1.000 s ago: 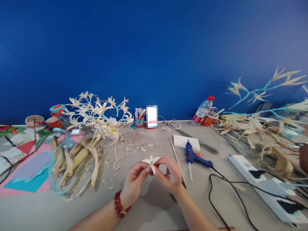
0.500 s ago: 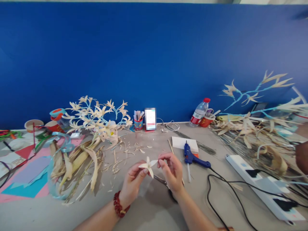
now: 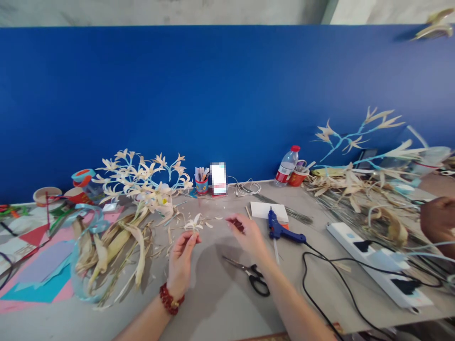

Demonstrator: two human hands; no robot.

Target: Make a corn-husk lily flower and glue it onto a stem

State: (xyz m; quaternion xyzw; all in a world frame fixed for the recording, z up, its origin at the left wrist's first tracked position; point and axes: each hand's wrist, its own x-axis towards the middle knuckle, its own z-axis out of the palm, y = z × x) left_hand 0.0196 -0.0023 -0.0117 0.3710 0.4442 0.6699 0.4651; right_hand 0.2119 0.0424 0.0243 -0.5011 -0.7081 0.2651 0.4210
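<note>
My left hand (image 3: 180, 263) pinches a small pale husk flower (image 3: 194, 223) from below, thumb against fingertips, with its petals pointing up. The flower's lower end is hidden by the fingers. My right hand (image 3: 250, 237) is apart from it, fingers loosely bent and spread, with nothing visible in them. Under the right forearm's left side lie black-handled scissors (image 3: 259, 285), blades slightly apart. A blue glue gun (image 3: 284, 232) with a clear glue stick lies to the right of my right hand. Loose husk scraps (image 3: 209, 219) are scattered beyond the left hand.
Left stands a branch of husk flowers (image 3: 142, 180) above dry corn husks (image 3: 117, 244) and coloured paper (image 3: 42, 284). At the back are a pen cup (image 3: 202, 185), phone (image 3: 218, 177) and bottle (image 3: 286, 168). A power strip (image 3: 377, 265) and cables lie right, near another person's hand (image 3: 437, 222).
My hands have come apart. The left has moved left and up with the flower, the right forward. The scissors, partly covered before, now show fully. The view has tilted up.
</note>
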